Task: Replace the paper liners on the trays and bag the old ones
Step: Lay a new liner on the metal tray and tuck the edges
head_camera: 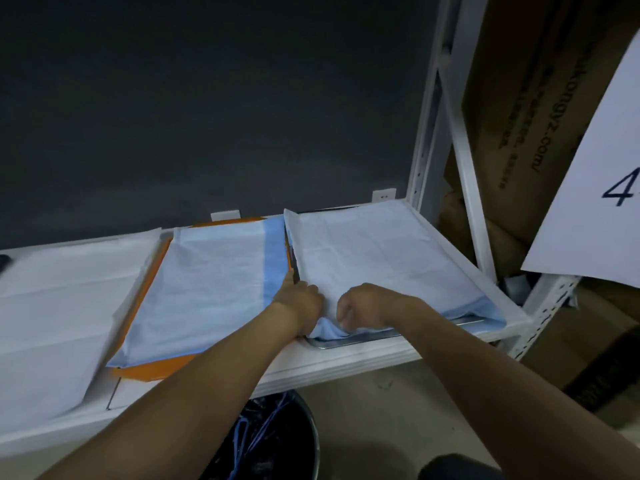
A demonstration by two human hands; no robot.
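Note:
A metal tray [346, 342] lies on the right of the white shelf [346, 362], covered by a white-and-blue paper liner [374, 251]. My left hand [301, 299] and my right hand [363, 304] both grip the liner's near left corner, fingers curled into the bunched paper at the tray's front rim. An orange tray [156, 370] sits to the left, under another white liner with a blue strip [214, 282]. Below the shelf stands a bin lined with a black bag [273, 441] holding blue material.
A loose white sheet [59, 306] covers the shelf's left part. A dark wall is behind. White rack uprights [429, 109] rise at the right, with cardboard boxes [526, 109] and a paper sign [602, 188] beyond them. A dark shoe [457, 467] is on the floor.

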